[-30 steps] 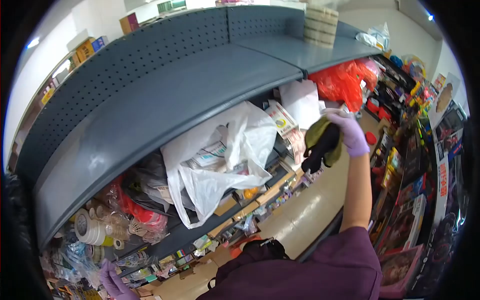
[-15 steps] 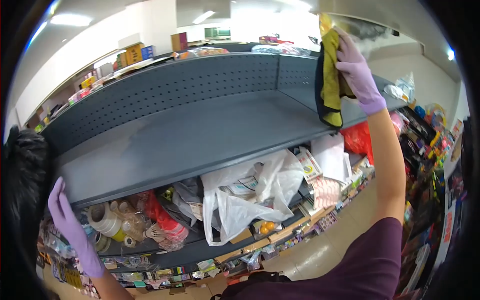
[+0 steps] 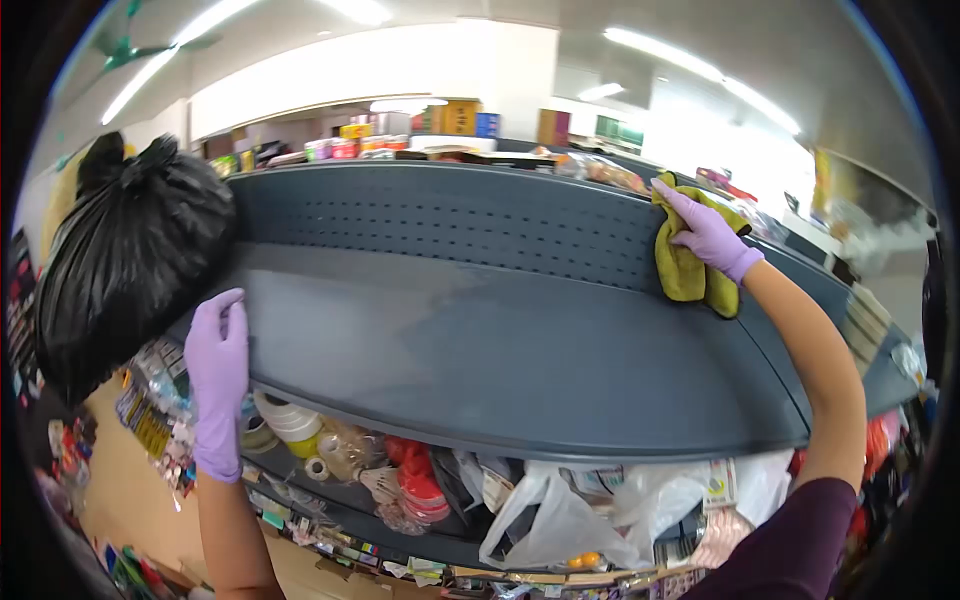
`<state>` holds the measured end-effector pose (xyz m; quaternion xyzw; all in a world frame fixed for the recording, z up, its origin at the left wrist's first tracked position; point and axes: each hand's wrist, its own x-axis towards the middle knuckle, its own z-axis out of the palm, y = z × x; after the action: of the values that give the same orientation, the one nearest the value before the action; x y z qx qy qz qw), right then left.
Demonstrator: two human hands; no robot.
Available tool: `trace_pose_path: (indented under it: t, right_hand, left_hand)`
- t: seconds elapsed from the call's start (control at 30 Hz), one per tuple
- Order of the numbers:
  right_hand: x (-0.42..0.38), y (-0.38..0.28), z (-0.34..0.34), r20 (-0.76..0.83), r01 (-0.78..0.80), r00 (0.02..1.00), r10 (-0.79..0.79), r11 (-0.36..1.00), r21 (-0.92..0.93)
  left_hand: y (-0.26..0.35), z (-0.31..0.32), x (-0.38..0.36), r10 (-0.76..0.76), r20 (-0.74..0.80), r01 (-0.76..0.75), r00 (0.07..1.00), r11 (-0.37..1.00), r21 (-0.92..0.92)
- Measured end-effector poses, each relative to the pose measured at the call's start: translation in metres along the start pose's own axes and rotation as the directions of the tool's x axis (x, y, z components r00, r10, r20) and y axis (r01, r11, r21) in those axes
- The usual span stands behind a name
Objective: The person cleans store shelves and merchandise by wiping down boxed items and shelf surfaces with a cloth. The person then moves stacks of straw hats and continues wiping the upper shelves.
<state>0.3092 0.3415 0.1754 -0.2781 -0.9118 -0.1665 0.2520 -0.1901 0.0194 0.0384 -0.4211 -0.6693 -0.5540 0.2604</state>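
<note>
Gripping an olive-green cloth with dark edging (image 3: 680, 272), the purple-gloved right hand (image 3: 706, 236) had its fingers closed over the fabric at the top edge of the grey perforated metal panel (image 3: 450, 222), near the back right corner of the grey metal shelf (image 3: 560, 350). The purple-gloved left hand (image 3: 217, 355), half open with nothing visible in it, hung by the front left corner, near a knotted black plastic bag (image 3: 130, 265).

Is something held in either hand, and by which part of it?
The right hand holds a green cloth by its upper part; the lower part hangs below the fingers. Nothing can be seen held in the left hand.
</note>
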Motion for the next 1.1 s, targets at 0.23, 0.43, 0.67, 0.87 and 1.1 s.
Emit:
trace_pose_path:
  t: [0.23,0.43,0.67,0.87,1.1]
  right_hand:
    - [0.137,-0.108,0.06,-0.022,0.356,0.934,-0.356,0.925,0.135]
    - [0.263,-0.218,0.117,-0.024,0.542,0.84,-0.542,0.836,0.086]
    - [0.386,-0.345,0.184,-0.073,0.668,0.733,-0.676,0.736,-0.108]
    - [0.41,-0.391,0.219,0.096,0.727,0.6,-0.794,0.491,-0.48]
    - [0.296,-0.306,0.178,0.292,0.755,0.633,-0.717,0.487,-0.439]
  left_hand:
    - [0.008,0.001,-0.003,0.073,-0.036,-0.072,0.997,0.997,0.039]
    - [0.007,0.001,-0.001,0.057,-0.058,-0.058,0.997,0.998,-0.011]
    - [-0.005,-0.001,0.002,-0.037,0.034,0.037,0.999,0.999,0.016]
    - [-0.007,-0.006,0.005,-0.07,0.067,0.07,0.995,0.998,-0.001]
    - [-0.014,0.0,0.004,-0.005,0.018,0.006,1.0,0.999,-0.045]
